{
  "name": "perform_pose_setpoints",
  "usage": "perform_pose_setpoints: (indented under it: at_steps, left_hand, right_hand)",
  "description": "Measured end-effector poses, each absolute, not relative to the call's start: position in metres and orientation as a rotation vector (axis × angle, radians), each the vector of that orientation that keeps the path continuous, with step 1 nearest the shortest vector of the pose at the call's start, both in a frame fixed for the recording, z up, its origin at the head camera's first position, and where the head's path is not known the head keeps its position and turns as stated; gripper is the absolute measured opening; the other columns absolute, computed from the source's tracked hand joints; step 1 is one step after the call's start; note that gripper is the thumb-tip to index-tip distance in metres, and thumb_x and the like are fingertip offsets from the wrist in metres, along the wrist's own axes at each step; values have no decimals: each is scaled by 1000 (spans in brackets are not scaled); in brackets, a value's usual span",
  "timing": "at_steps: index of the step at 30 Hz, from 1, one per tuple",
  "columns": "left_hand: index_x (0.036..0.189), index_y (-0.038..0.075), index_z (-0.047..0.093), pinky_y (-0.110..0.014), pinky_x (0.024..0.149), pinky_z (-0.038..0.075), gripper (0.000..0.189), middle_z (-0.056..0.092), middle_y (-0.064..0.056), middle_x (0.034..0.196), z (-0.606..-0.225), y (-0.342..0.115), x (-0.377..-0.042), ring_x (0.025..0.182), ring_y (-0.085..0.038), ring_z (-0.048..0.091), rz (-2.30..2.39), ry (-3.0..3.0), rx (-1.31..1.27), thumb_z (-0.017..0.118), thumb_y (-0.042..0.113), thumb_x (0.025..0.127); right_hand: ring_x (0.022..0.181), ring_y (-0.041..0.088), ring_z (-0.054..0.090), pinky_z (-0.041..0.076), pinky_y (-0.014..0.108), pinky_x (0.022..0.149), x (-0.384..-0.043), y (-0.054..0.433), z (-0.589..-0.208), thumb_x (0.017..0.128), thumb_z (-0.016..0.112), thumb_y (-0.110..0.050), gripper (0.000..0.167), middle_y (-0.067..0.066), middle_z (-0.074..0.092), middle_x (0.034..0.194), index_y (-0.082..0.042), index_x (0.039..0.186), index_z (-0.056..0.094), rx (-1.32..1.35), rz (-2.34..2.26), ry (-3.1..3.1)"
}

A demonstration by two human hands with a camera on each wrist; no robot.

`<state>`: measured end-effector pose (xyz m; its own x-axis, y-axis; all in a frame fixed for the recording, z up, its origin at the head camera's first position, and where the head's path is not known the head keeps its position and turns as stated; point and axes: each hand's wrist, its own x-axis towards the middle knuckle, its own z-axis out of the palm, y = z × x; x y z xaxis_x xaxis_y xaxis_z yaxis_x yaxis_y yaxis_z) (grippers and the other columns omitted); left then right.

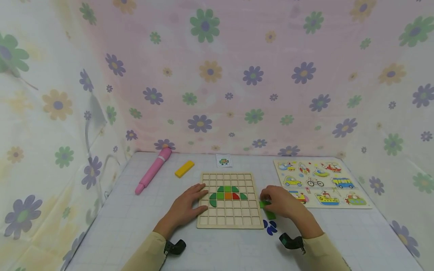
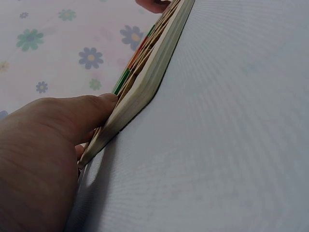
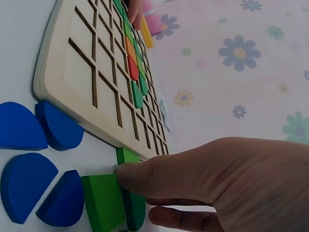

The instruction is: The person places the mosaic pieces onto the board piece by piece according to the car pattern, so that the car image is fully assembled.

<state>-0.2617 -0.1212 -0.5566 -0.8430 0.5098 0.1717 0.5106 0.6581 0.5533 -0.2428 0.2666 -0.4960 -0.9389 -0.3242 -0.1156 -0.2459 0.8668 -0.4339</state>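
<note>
A square wooden grid board (image 1: 230,221) lies flat in the middle of the table. Green, orange and red pieces fill several of its cells, among them an orange square (image 1: 228,196). My left hand (image 1: 183,206) rests at the board's left edge, its thumb (image 2: 91,110) laid on the rim and its fingers spread. Just off the right edge, my right hand (image 1: 279,201) bends over loose green pieces. Its thumb presses a light green block (image 3: 127,155), with the other fingers curled behind. Beside that block are another green block (image 3: 103,200) and several blue rounded pieces (image 3: 29,181).
A small printed pattern card (image 1: 224,160) lies behind the board. Back left are a yellow block (image 1: 184,169) and a pink cylindrical stick (image 1: 153,171). A vehicle puzzle board (image 1: 325,192) lies on the right. Flowered cloth (image 1: 230,113) hangs around the table.
</note>
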Motion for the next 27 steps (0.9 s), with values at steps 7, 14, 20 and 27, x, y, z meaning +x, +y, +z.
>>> perform_pose_setpoints:
  at_steps: [7, 14, 20, 27]
  left_hand:
    - [155, 17, 62, -58, 124, 36, 61, 44, 1, 170, -559, -121, -262, 160, -28, 34, -936, -2868, -873, 76, 43, 102]
    - [155, 16, 63, -58, 123, 36, 60, 44, 0, 170, -559, -121, -263, 159, -29, 34, -932, -2865, -876, 75, 43, 102]
    - [155, 16, 63, -58, 124, 36, 59, 44, 0, 170, -557, -121, -262, 160, -29, 34, -945, -2870, -872, 75, 41, 103]
    - [155, 16, 62, -58, 124, 36, 60, 44, 0, 170, -556, -121, -261, 160, -29, 34, -941, -2873, -872, 75, 42, 103]
  right_hand:
    - [93, 15, 62, 58, 45, 93, -243, 266, -501, 89, 88, -6, 22, -7, 67, 99, -15, 107, 80, -442, -634, 2896]
    - [92, 16, 61, 58, 44, 90, -244, 265, -501, 90, 87, -6, 19, -5, 68, 98, -13, 106, 80, -429, -648, 2914]
    - [95, 17, 62, 58, 44, 90, -244, 265, -497, 90, 88, -10, 21, -5, 68, 101, -14, 108, 80, -423, -678, 2942]
    - [96, 17, 60, 57, 43, 90, -243, 261, -494, 93, 87, -13, 21, -7, 67, 103, -16, 112, 79, -455, -730, 2945]
